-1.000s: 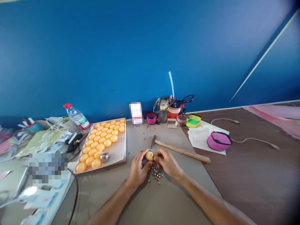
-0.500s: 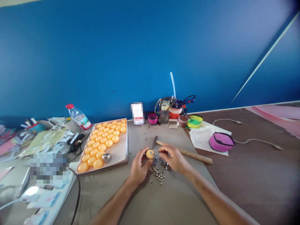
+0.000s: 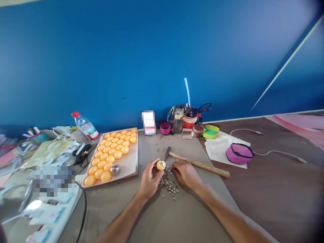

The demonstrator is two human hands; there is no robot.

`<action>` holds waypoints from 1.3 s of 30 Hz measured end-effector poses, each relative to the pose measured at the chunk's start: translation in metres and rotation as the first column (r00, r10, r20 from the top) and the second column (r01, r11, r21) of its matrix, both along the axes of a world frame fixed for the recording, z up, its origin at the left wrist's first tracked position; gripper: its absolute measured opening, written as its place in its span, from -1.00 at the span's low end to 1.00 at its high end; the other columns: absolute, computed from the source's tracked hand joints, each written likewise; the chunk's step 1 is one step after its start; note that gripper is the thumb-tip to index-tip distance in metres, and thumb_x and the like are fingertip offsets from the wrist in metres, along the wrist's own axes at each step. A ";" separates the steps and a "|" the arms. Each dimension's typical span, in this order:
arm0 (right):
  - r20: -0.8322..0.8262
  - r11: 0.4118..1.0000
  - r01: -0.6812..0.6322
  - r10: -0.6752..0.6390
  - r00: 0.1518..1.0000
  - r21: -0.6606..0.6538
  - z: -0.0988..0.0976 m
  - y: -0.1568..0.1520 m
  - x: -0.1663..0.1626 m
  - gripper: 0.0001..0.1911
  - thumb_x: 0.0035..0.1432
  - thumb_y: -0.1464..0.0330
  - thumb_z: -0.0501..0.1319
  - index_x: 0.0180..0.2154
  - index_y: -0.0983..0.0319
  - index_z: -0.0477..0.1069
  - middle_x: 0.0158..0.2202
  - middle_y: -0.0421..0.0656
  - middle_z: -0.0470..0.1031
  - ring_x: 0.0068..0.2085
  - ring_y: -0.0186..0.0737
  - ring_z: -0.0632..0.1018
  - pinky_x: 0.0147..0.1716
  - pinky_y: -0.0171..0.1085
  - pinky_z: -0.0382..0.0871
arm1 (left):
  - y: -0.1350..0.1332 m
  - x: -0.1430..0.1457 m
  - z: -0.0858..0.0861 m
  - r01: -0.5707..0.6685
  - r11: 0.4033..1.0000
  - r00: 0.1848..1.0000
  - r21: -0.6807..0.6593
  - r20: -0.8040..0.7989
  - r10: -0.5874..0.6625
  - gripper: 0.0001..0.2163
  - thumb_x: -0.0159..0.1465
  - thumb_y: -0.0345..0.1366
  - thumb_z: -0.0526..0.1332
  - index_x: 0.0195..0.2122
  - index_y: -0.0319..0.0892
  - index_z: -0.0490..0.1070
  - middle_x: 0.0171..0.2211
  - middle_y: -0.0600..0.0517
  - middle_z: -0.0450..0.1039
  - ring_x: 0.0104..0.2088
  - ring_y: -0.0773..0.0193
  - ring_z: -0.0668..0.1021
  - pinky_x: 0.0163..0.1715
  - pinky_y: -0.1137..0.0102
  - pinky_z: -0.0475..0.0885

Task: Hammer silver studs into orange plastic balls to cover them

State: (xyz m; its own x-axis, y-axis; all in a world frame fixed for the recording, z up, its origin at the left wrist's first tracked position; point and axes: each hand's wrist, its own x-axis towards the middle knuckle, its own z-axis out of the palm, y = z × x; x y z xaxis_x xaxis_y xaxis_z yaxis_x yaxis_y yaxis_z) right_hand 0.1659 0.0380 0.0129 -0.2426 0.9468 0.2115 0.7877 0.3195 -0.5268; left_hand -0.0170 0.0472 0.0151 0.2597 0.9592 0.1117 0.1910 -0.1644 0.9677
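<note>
My left hand [image 3: 151, 179] is closed around an orange ball [image 3: 161, 165], likely a table-tennis ball, that has a few shiny silver pieces on its surface. My right hand [image 3: 185, 173] is lowered to the mat just right of the ball, its fingers curled and pressed together; whatever they pinch is hidden. Between and below both hands lies a loose pile of small silver metal studs [image 3: 171, 187]. Just beyond the right hand is a hammer [image 3: 198, 163] with a wooden handle, its head pointing left.
A shallow tray [image 3: 130, 165] at left holds many orange balls and one silver-covered ball [image 3: 115, 169]. Behind it leans a plastic bottle [image 3: 88, 128]. Cups and cords stand along the wall. A pink container [image 3: 240, 154] sits on white paper at right. Clutter fills the far left.
My right hand has moved away from the ball and down to the studs, its fingers curling in. The ball has turned slightly and shifted a little left in my left hand.
</note>
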 end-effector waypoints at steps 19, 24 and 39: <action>-0.834 0.900 -0.224 -0.220 0.506 -0.373 0.002 -0.001 -0.008 -0.81 -0.01 0.24 0.14 -0.47 0.21 0.20 -0.78 -0.39 0.19 -0.75 -0.46 0.20 -0.70 -0.42 0.01 | 0.002 -0.004 0.001 0.076 0.980 0.959 -0.182 0.284 -0.022 -0.56 0.11 -0.25 0.19 0.04 -0.16 0.30 -0.12 -0.05 0.40 -0.15 0.19 0.43 -0.14 0.32 0.36; -0.905 0.871 -0.316 -0.271 0.329 -0.375 0.003 -0.003 -0.010 -0.73 -0.05 0.19 0.22 -0.41 0.25 0.27 -0.68 -0.33 0.30 -0.66 -0.45 0.30 -0.64 -0.42 0.10 | 0.001 -0.003 0.000 0.157 0.956 0.899 -0.250 0.437 -0.033 -0.53 0.11 -0.28 0.20 0.08 -0.09 0.24 -0.12 -0.04 0.37 -0.16 0.21 0.43 -0.19 0.32 0.38; -0.830 0.903 -0.169 -0.272 0.487 -0.396 0.010 -0.008 -0.021 -0.82 -0.05 0.25 0.19 -0.44 0.23 0.31 -0.66 -0.33 0.26 -0.60 -0.44 0.25 -0.58 -0.40 0.06 | -0.001 0.003 0.004 0.102 0.987 0.979 -0.125 0.188 -0.077 -0.58 0.05 -0.19 0.27 -0.08 -0.20 0.29 -0.23 -0.06 0.42 -0.24 0.22 0.47 -0.23 0.36 0.38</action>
